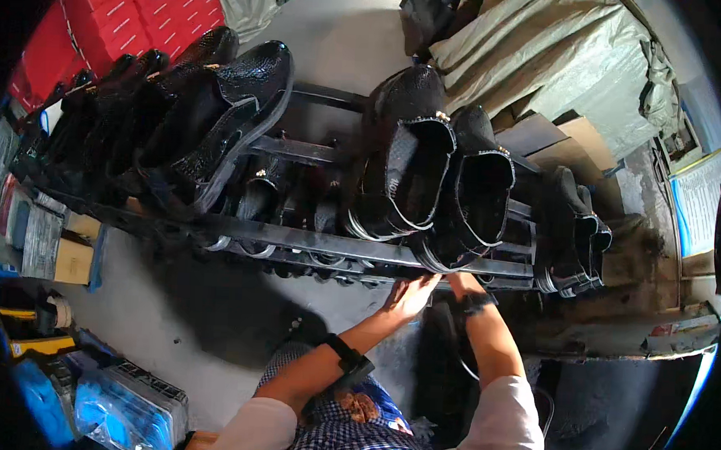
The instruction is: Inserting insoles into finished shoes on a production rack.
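A large pair of black slip-on shoes, the left shoe [400,158] and the right shoe [478,194], stands heel toward me on the top of a dark metal rack [311,240]. Gold-coloured beads trim their openings. Just below the right shoe's heel, my left hand [412,296] reaches to the rack's front rail with its fingers bent together. Their tips are hidden, and I cannot make out what they hold. My right hand [460,284] is close beside it at the same rail. Its fingers are hidden behind the rail and shoe.
More black shoes [212,130] crowd the rack's left end, and another pair [573,234] stands at its right. Smaller shoes [258,200] sit on a lower tier. Red boxes [136,18] are stacked far left. A grey-green tarp [545,48] drapes a pile behind. Blue crates [127,408] are lower left.
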`<control>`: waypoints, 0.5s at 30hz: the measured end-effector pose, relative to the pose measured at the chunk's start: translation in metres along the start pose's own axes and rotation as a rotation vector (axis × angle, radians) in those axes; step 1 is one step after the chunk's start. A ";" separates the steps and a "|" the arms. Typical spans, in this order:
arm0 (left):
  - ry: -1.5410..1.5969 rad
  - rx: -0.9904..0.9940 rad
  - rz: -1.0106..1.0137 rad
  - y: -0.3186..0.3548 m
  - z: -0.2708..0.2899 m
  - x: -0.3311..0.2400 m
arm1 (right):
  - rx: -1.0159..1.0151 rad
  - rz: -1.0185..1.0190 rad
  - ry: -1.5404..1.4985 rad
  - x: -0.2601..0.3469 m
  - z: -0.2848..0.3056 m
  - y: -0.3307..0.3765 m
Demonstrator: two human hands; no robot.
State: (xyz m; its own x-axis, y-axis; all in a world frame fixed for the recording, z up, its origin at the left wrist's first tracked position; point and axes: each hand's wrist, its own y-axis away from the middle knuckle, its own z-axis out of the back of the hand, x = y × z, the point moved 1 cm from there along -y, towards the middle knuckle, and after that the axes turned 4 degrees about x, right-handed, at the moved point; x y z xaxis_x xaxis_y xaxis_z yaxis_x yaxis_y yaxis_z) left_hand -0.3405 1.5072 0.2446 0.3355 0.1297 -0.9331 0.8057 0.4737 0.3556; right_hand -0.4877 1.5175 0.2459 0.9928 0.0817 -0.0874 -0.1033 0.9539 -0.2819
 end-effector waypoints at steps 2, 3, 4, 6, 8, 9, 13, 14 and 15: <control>-0.011 -0.140 -0.064 -0.008 -0.012 0.016 | 0.003 0.015 0.024 -0.004 0.003 -0.013; -0.060 -0.174 -0.211 -0.008 -0.012 0.021 | 0.004 0.023 0.033 -0.003 0.001 -0.014; -0.063 -0.174 -0.214 -0.011 -0.012 0.026 | 0.004 0.031 0.042 -0.001 0.000 -0.016; -0.481 -0.206 -0.409 -0.013 -0.013 0.029 | 0.007 0.046 0.065 0.000 0.001 -0.007; -0.447 -0.243 -0.474 -0.012 -0.013 0.029 | 0.015 0.060 0.091 -0.006 0.006 0.010; -0.416 -0.289 -0.528 -0.012 -0.012 0.030 | 0.017 0.073 0.100 -0.009 0.012 0.017; -0.529 -0.353 -0.560 -0.014 -0.017 0.032 | 0.028 0.121 0.134 -0.013 0.012 0.020; -0.537 -0.451 -0.626 -0.012 -0.013 0.038 | 0.063 -0.004 0.049 -0.004 0.017 0.016; -0.562 -0.385 -0.580 -0.014 -0.015 0.039 | 0.069 -0.018 0.052 -0.005 0.011 0.021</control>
State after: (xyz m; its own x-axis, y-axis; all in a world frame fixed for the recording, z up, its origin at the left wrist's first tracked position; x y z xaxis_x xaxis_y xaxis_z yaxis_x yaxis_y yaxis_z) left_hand -0.3461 1.5191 0.2021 0.1976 -0.6191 -0.7600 0.7373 0.6048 -0.3010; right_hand -0.4939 1.5405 0.2508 0.9898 0.0510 -0.1331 -0.0794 0.9729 -0.2174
